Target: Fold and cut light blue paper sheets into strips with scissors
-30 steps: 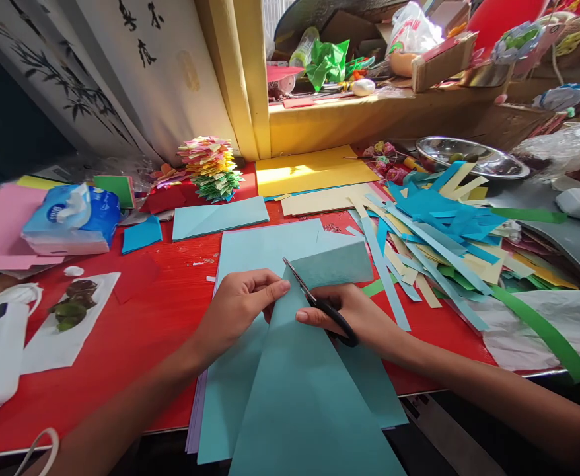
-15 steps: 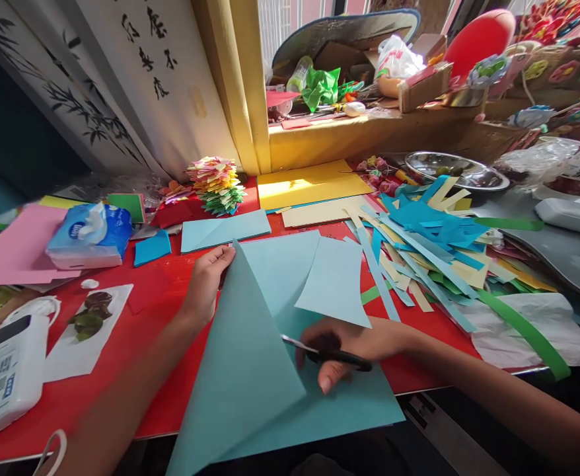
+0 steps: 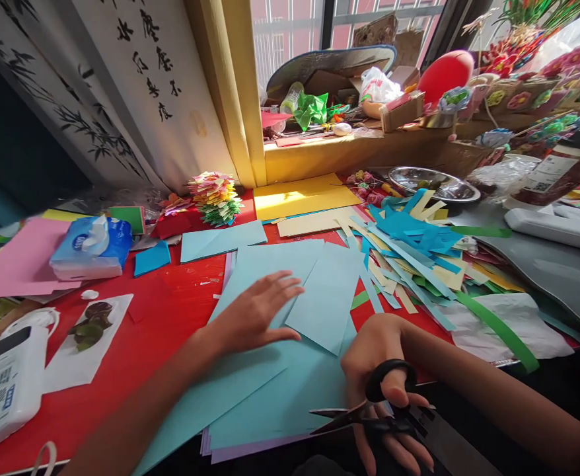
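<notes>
Down by the tabletop's [image 3: 185, 297] near edge, right grip [image 3: 372, 347] has scissors [image 3: 354, 416] held loosely, one loop hooked; blades slightly parted, pointing left, long axis roughly sideways. Rigid, light, should steer fine by the loops. Left grip [image 3: 255, 314] is spread, pinching nothing, right at the edge of a small pale-blue piece [image 3: 327, 291] lying on bigger blue sheets [image 3: 280, 396]. Its length runs away, leaning right. Probably creases easily, so grab an edge.

Room to pass lies over the red bench [image 3: 185, 297] between the tissue pack [image 3: 92, 251] and blue sheets [image 3: 270, 403]; the left grip [image 3: 257, 307] and open scissors [image 3: 357, 415] obstruct the sheets, heaped paper strips [image 3: 413, 231] the right side.
</notes>
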Tool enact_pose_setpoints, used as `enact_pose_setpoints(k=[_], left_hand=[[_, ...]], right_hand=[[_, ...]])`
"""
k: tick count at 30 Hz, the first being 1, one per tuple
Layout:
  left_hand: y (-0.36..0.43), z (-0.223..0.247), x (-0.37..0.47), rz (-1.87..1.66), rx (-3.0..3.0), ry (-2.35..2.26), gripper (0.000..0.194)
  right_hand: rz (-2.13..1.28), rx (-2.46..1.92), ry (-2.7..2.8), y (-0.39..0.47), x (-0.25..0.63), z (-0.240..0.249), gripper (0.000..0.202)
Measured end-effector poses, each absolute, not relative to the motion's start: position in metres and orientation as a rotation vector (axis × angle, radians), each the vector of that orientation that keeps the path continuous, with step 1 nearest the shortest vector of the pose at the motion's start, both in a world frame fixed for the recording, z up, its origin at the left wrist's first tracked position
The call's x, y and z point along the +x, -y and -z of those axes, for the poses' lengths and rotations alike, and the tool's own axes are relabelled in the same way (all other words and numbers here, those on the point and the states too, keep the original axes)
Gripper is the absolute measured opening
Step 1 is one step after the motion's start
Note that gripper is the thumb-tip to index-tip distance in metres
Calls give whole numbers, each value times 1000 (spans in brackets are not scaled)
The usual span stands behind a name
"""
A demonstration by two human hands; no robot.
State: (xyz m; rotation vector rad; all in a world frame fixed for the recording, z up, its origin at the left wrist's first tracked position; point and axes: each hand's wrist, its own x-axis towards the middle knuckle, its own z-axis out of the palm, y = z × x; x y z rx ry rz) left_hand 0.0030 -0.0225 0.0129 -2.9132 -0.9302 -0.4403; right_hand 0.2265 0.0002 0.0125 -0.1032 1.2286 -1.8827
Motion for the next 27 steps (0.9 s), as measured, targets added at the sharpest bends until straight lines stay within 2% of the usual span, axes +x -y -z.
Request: enact_pose_setpoints(k=[3,7,10,14,20,22,24,25,27], left_hand=[[30,-6,21,408,-2896,706,51],[33,10,26,462,-2730,481,28],[33,12,21,516,-2631,469,25],[29,-10,3,789,-2598,764,26],[51,-73,-43,1261,-2252,1467,29],[77,-78,-55,1216,-1937,1525,36],[106,-67,-64,888,-1680,1522,47],[120,-57,-67,777,-1589,1546,51],[143,-34,-75,623,-1558,1542,57]], right_hand=[[1902,-29,-1289,-2,231,-8,73],[1972,-22,-1238,-4,231,-11,81],[1949,-162,-1188,-5,223,-9,84],[1881,-329,-1188,-4,213,1,88],[1899,66,-1271,0,226,-20,97],[1977,160,-1319,0,237,-29,103],[2149,263,-1513,-1,248,-33,105],[2263,330,-1687,-2,252,-34,102],[2465,617,-2135,-5,255,-32,83]])
